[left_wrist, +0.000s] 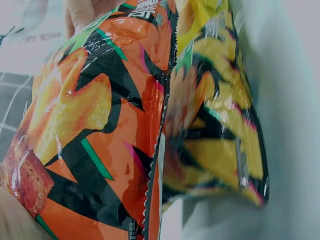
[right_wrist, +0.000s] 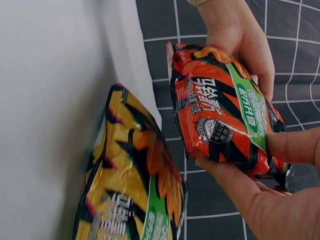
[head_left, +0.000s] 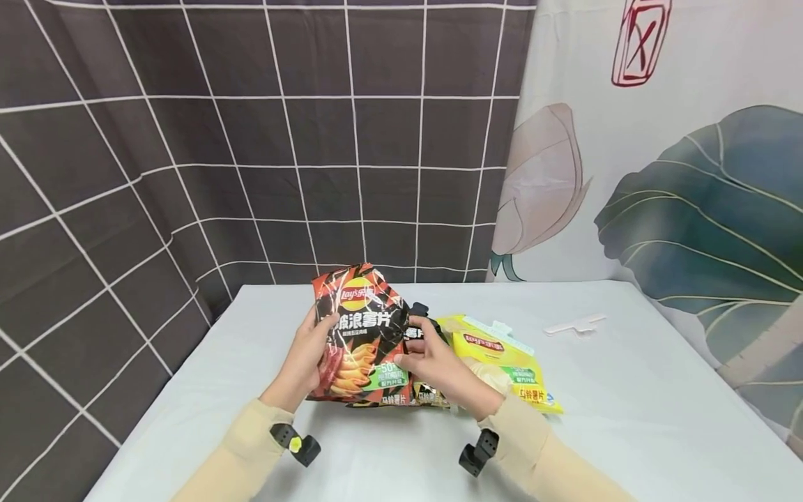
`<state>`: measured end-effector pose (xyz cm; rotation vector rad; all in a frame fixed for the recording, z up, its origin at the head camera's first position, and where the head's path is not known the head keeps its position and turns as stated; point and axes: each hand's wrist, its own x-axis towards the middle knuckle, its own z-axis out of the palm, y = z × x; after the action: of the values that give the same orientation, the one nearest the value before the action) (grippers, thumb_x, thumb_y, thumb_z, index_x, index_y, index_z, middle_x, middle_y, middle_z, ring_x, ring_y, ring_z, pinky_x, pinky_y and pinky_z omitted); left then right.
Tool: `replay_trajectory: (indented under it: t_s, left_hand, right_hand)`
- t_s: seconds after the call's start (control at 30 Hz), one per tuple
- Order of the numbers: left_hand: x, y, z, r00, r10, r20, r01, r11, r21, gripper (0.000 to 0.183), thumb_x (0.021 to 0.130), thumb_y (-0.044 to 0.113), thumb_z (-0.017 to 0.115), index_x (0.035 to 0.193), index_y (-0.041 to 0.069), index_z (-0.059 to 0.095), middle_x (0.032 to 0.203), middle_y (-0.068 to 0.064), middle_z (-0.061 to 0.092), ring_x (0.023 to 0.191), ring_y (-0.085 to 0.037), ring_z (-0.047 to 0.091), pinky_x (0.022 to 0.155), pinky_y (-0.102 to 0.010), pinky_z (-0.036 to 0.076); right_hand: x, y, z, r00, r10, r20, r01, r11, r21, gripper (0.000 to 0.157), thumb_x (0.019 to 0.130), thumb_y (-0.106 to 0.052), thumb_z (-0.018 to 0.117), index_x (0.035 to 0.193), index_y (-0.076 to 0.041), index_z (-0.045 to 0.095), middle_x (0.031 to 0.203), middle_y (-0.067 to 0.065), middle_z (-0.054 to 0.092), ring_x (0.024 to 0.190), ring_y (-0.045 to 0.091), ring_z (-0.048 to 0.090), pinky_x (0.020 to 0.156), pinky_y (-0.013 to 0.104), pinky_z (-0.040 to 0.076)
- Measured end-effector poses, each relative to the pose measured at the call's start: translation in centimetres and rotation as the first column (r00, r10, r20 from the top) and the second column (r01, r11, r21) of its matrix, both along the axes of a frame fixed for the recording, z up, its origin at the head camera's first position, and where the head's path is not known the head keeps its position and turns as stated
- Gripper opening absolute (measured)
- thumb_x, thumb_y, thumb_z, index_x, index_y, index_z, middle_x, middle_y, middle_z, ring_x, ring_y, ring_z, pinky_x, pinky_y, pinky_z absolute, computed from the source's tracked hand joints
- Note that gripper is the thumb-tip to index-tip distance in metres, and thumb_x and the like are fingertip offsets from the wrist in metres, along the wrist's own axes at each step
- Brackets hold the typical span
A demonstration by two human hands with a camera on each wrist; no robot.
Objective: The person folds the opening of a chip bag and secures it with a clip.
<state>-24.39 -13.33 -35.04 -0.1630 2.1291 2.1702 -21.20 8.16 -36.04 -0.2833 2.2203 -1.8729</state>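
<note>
A red and black bag of potato chips (head_left: 360, 341) is held up above the table, its printed front toward me. My left hand (head_left: 307, 355) grips its left edge, the thumb lying on the front. On the other side my right hand (head_left: 442, 359) pinches the right edge, thumb on the front near the green patch. Behind it a gold and black chip bag (right_wrist: 132, 170) stands on the table, apart from both hands in the right wrist view. The left wrist view shows the red bag's crimped seam (left_wrist: 159, 135) close up.
To the right, a yellow chip bag (head_left: 495, 355) lies with a pale clip strip (head_left: 502, 331) along its upper edge. A white sealing clip (head_left: 576, 325) lies farther right on the white table (head_left: 627, 418). A dark grid-patterned cloth (head_left: 314, 139) hangs behind.
</note>
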Motion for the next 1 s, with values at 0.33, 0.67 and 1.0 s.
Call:
replay_trajectory:
  t_s: [0.33,0.67,1.0]
  left_hand:
    - [1.2,2.7,-0.1,0.999,-0.025,-0.021,0.027,0.997,0.078,0.056,0.099,0.027,0.047,0.151,0.028,0.027,0.135,-0.014,0.053,0.106,-0.021,0.062,0.09,-0.036,0.054]
    - [2.5,4.8,-0.4,0.993,-0.101,-0.057,0.108,0.982,0.155,0.058,0.098,0.026,0.05,0.152,0.029,0.026,0.139,-0.014,0.051,0.11,-0.021,0.061,0.095,-0.038,0.051]
    - [3.6,6.1,-1.8,0.977,-0.191,-0.09,0.201,0.973,0.113,0.061,0.098,0.028,0.05,0.153,0.027,0.024,0.143,-0.012,0.048,0.121,-0.024,0.055,0.104,-0.042,0.044]
  right_hand:
    - [1.2,3.0,0.1,1.0,0.005,-0.002,-0.005,1.0,-0.007,0.065,0.09,-0.008,0.063,0.143,-0.015,0.025,0.13,0.026,0.054,0.107,0.029,0.064,0.089,0.041,0.055]
    - [2.2,6.0,-0.4,0.998,0.058,0.012,-0.057,0.997,-0.054,0.06,0.09,-0.008,0.063,0.137,-0.012,0.026,0.132,0.029,0.052,0.108,0.029,0.063,0.085,0.042,0.056]
    - [3.2,7.8,-1.5,0.996,0.077,0.051,-0.074,0.996,-0.056,0.068,0.088,-0.007,0.065,0.139,-0.008,0.02,0.136,0.035,0.044,0.116,0.035,0.058,0.09,0.045,0.054]
